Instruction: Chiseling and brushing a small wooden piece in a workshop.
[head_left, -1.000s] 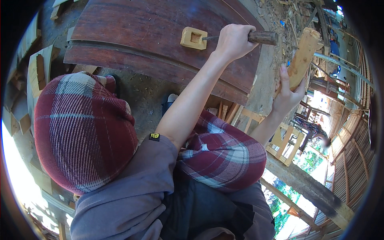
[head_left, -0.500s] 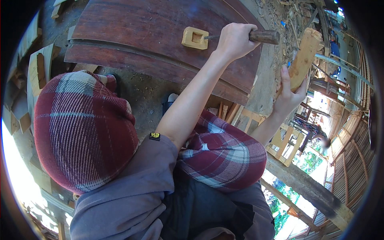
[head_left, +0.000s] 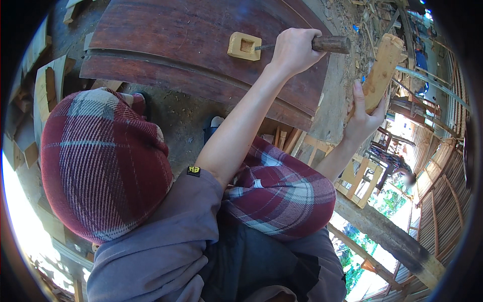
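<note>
My left hand [head_left: 298, 52] is closed around a chisel [head_left: 329, 44]. Its dark wooden handle sticks out to the right of my fist, and its thin blade reaches left to a small yellowish wooden block [head_left: 245, 46]. A rectangular recess is cut in this block, and the blade's tip meets the recess's right side. The block lies on a dark reddish-brown wooden panel [head_left: 166, 30]. Raised to the right of the chisel, my right hand [head_left: 363, 118] grips a thick, light wooden club [head_left: 383, 70] by its lower end, apart from the chisel handle.
My knees, in plaid cloth [head_left: 105, 161], flank my left arm. Offcuts and boards [head_left: 49, 90] lie at the left. Wood chips litter the ground beyond the panel. A slatted wooden frame [head_left: 359, 181] stands at the right, with another person [head_left: 390, 161] farther off.
Both hands, the chisel and the club hold almost the same places. The distant person at the right has shifted a little, an arm now showing.
</note>
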Demonstrator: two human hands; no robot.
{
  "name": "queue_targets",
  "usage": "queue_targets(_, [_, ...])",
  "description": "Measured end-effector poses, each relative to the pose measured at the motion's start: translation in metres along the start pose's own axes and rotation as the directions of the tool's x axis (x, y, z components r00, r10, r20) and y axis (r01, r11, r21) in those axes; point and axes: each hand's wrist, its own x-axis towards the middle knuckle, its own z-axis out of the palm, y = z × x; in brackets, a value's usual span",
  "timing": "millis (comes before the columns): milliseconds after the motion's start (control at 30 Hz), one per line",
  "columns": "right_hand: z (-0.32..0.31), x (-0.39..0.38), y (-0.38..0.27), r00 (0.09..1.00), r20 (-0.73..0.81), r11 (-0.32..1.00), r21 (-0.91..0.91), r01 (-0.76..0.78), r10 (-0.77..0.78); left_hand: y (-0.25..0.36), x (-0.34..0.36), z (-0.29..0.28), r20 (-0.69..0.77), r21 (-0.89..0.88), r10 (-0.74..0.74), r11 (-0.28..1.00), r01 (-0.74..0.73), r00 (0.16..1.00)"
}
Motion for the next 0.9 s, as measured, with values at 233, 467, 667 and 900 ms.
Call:
queue_targets(233, [-0.001,0.000,-0.002,1.000,-0.008,1.000,0.009,0.000,0.000,0.001,-0.004,0.008,-0.048,0.010,0.042,0.999,-0.041,0.998])
queue_targets(467, [0.000,0.000,-0.002,1.000,-0.002,1.000,0.005,0.001,-0.001,0.000,-0.005,0.007,-0.036,0.015,0.011,1.000,-0.010,0.999])
queue_targets(667, [0.000,0.000,-0.002,1.000,0.011,1.000,-0.002,-0.008,0.008,-0.002,-0.004,0.010,-0.002,0.024,0.020,1.000,-0.020,1.000])
queue_targets(900, [-0.010,-0.002,-0.006,0.999,-0.036,0.999,0.032,0.014,-0.012,-0.004,-0.005,0.005,-0.001,0.017,0.005,1.000,-0.005,1.000])
